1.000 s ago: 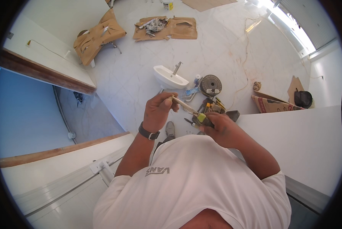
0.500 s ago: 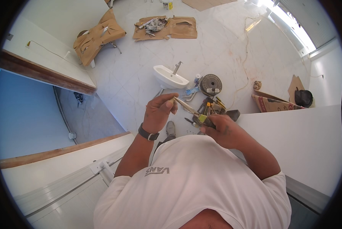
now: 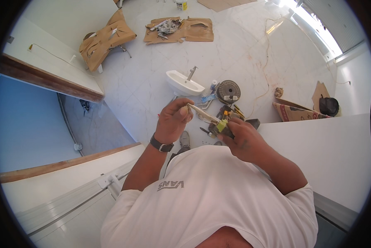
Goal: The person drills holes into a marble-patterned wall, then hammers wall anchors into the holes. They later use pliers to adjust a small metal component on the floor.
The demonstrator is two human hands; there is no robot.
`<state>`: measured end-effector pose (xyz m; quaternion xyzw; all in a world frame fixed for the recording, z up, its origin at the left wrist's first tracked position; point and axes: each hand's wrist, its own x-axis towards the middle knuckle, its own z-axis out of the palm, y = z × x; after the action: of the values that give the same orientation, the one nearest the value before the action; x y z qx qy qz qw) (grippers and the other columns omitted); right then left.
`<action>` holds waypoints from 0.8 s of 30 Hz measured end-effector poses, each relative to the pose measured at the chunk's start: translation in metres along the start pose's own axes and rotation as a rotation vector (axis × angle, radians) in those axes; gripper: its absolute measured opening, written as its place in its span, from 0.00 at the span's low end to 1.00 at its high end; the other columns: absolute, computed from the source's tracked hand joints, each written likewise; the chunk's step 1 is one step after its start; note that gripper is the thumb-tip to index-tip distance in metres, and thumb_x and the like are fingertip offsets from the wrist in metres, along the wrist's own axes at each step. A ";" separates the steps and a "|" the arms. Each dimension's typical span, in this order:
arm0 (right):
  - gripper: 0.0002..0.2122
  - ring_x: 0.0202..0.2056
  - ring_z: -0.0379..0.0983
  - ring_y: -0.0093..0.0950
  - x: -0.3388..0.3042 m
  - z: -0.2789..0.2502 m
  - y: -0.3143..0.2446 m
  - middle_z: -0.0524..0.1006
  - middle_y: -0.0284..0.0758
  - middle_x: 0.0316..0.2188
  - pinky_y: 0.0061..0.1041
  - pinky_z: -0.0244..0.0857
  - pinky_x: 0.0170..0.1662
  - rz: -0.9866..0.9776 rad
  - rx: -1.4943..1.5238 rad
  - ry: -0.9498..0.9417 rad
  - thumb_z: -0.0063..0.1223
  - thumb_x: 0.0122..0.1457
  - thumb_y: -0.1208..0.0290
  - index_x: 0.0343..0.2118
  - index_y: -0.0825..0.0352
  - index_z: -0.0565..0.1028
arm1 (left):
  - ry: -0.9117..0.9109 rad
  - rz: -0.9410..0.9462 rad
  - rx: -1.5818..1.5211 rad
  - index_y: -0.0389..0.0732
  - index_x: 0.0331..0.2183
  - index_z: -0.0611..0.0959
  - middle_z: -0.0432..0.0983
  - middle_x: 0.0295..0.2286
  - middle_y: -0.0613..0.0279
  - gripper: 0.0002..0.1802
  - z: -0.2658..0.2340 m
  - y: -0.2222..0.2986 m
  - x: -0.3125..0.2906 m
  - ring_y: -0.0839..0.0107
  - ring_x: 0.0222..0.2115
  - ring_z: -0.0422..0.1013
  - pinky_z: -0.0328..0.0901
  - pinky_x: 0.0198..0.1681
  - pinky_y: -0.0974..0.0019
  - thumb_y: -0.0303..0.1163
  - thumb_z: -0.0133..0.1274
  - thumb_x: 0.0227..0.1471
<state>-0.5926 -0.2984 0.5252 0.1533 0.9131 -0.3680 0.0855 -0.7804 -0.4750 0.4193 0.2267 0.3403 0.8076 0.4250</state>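
In front of my chest, my right hand (image 3: 246, 142) is closed around a dark and yellow-green tool, which looks like a tape measure (image 3: 222, 125). A pale, narrow blade (image 3: 204, 114) runs from it up and left to my other hand. The thumb and fingers of my left hand (image 3: 171, 124) pinch the far end of that strip. My left wrist wears a dark watch (image 3: 160, 144). Much of the tool's dark body is hidden by my right fingers.
Below my hands are a white washbasin (image 3: 183, 83) with a tap, a round cable reel (image 3: 228, 91) and a pile of tools (image 3: 235, 112). A white half-wall (image 3: 313, 153) rises at right, beside a cardboard box (image 3: 297, 112). More cardboard (image 3: 200, 35) lies farther off.
My right hand has turned a little and shifted slightly up and right with the tool. My left hand keeps its pinch on the strip, almost unmoved.
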 end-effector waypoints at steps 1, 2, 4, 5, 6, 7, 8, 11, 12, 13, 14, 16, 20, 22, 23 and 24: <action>0.14 0.38 0.75 0.45 0.000 0.002 -0.001 0.75 0.44 0.35 0.41 0.70 0.43 -0.005 -0.007 0.022 0.57 0.66 0.62 0.35 0.71 0.75 | -0.002 0.015 -0.003 0.35 0.53 0.79 0.76 0.28 0.70 0.19 0.001 0.000 0.001 0.81 0.30 0.66 0.60 0.41 0.68 0.37 0.56 0.66; 0.13 0.38 0.75 0.45 0.000 0.004 -0.003 0.75 0.43 0.35 0.41 0.70 0.43 -0.013 -0.014 0.052 0.58 0.66 0.63 0.34 0.71 0.75 | 0.013 0.026 0.007 0.35 0.52 0.79 0.75 0.28 0.71 0.19 0.003 -0.001 0.001 0.81 0.30 0.65 0.60 0.41 0.68 0.37 0.55 0.66; 0.13 0.38 0.75 0.44 0.000 0.009 -0.004 0.75 0.43 0.36 0.41 0.70 0.42 -0.019 -0.026 0.097 0.58 0.65 0.64 0.34 0.71 0.75 | 0.042 0.048 0.027 0.35 0.52 0.79 0.73 0.27 0.72 0.18 0.005 -0.001 0.002 0.81 0.30 0.64 0.59 0.41 0.69 0.37 0.55 0.67; 0.12 0.38 0.75 0.44 0.000 0.011 -0.005 0.75 0.43 0.36 0.41 0.71 0.42 -0.017 -0.032 0.113 0.59 0.65 0.65 0.34 0.71 0.75 | 0.054 0.059 0.033 0.35 0.52 0.79 0.73 0.27 0.72 0.18 0.006 -0.002 0.002 0.81 0.30 0.64 0.59 0.41 0.69 0.36 0.54 0.67; 0.12 0.38 0.75 0.43 -0.001 0.014 -0.006 0.74 0.42 0.36 0.40 0.71 0.42 -0.013 -0.037 0.130 0.59 0.64 0.65 0.34 0.71 0.75 | 0.064 0.070 0.038 0.35 0.51 0.79 0.72 0.27 0.72 0.17 0.007 -0.002 0.003 0.82 0.30 0.64 0.59 0.41 0.69 0.36 0.54 0.67; 0.11 0.38 0.75 0.43 -0.001 0.016 -0.007 0.74 0.42 0.36 0.40 0.71 0.42 -0.021 -0.056 0.156 0.59 0.64 0.66 0.34 0.71 0.75 | 0.065 0.086 0.041 0.35 0.51 0.79 0.72 0.27 0.72 0.17 0.008 -0.003 0.003 0.82 0.30 0.64 0.59 0.41 0.69 0.35 0.53 0.67; 0.11 0.38 0.76 0.43 -0.002 0.018 -0.007 0.74 0.42 0.36 0.40 0.71 0.42 -0.028 -0.075 0.181 0.60 0.64 0.66 0.33 0.71 0.75 | 0.077 0.086 0.046 0.35 0.51 0.79 0.72 0.27 0.72 0.16 0.009 -0.003 0.004 0.82 0.30 0.64 0.59 0.41 0.69 0.35 0.53 0.67; 0.11 0.38 0.76 0.42 -0.004 0.023 -0.009 0.74 0.41 0.36 0.39 0.71 0.42 -0.048 -0.119 0.238 0.60 0.63 0.67 0.34 0.71 0.74 | 0.089 0.101 0.055 0.34 0.51 0.79 0.72 0.26 0.72 0.16 0.010 -0.005 0.006 0.82 0.30 0.64 0.60 0.41 0.69 0.34 0.53 0.67; 0.11 0.38 0.76 0.42 -0.005 0.024 -0.009 0.74 0.41 0.36 0.39 0.71 0.42 -0.058 -0.128 0.255 0.60 0.63 0.67 0.34 0.70 0.74 | 0.096 0.103 0.060 0.34 0.51 0.79 0.72 0.26 0.72 0.16 0.010 -0.005 0.006 0.82 0.30 0.64 0.60 0.41 0.69 0.34 0.53 0.67; 0.11 0.38 0.75 0.42 -0.005 0.025 -0.009 0.74 0.41 0.36 0.39 0.71 0.43 -0.052 -0.132 0.253 0.60 0.63 0.67 0.34 0.71 0.74 | 0.094 0.100 0.062 0.34 0.51 0.79 0.73 0.26 0.71 0.16 0.010 -0.005 0.007 0.82 0.30 0.65 0.60 0.41 0.69 0.34 0.52 0.67; 0.11 0.38 0.75 0.42 -0.005 0.024 -0.009 0.74 0.41 0.36 0.39 0.71 0.43 -0.050 -0.131 0.251 0.60 0.63 0.67 0.34 0.71 0.74 | 0.089 0.084 0.065 0.34 0.51 0.79 0.73 0.27 0.71 0.16 0.008 -0.003 0.007 0.81 0.30 0.65 0.60 0.41 0.68 0.34 0.53 0.67; 0.11 0.40 0.75 0.42 -0.004 0.023 -0.008 0.74 0.41 0.38 0.39 0.70 0.44 -0.060 -0.126 0.244 0.60 0.63 0.67 0.34 0.71 0.74 | 0.050 0.053 0.049 0.33 0.51 0.80 0.75 0.27 0.70 0.16 0.004 0.001 0.006 0.81 0.30 0.66 0.61 0.41 0.68 0.33 0.53 0.67; 0.11 0.46 0.75 0.44 -0.003 0.022 -0.003 0.75 0.45 0.44 0.40 0.69 0.50 -0.104 -0.126 0.242 0.59 0.64 0.67 0.36 0.72 0.75 | 0.089 0.062 0.066 0.32 0.50 0.81 0.78 0.28 0.68 0.16 -0.002 0.001 0.007 0.79 0.30 0.69 0.63 0.40 0.67 0.32 0.55 0.66; 0.12 0.48 0.74 0.45 -0.002 0.023 0.003 0.75 0.47 0.47 0.41 0.67 0.52 -0.104 -0.154 0.246 0.59 0.64 0.66 0.37 0.73 0.75 | 0.112 0.064 0.051 0.33 0.49 0.82 0.78 0.28 0.67 0.15 -0.005 -0.004 0.008 0.78 0.30 0.70 0.64 0.39 0.67 0.32 0.55 0.66; 0.12 0.49 0.73 0.46 -0.001 0.023 0.008 0.75 0.48 0.48 0.41 0.67 0.54 -0.090 -0.175 0.244 0.59 0.64 0.66 0.37 0.73 0.75 | 0.138 0.054 0.080 0.33 0.49 0.82 0.78 0.28 0.67 0.15 -0.006 -0.007 0.008 0.78 0.29 0.70 0.64 0.38 0.67 0.32 0.56 0.66; 0.13 0.51 0.73 0.47 -0.001 0.024 0.015 0.75 0.49 0.50 0.41 0.66 0.55 -0.036 -0.202 0.214 0.59 0.64 0.66 0.37 0.74 0.75 | 0.160 0.041 0.095 0.33 0.49 0.82 0.78 0.28 0.67 0.15 -0.008 -0.011 0.008 0.78 0.29 0.70 0.64 0.38 0.67 0.32 0.56 0.66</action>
<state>-0.5856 -0.3051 0.4987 0.1659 0.9520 -0.2573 -0.0038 -0.7846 -0.4665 0.4066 0.1882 0.4063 0.8147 0.3685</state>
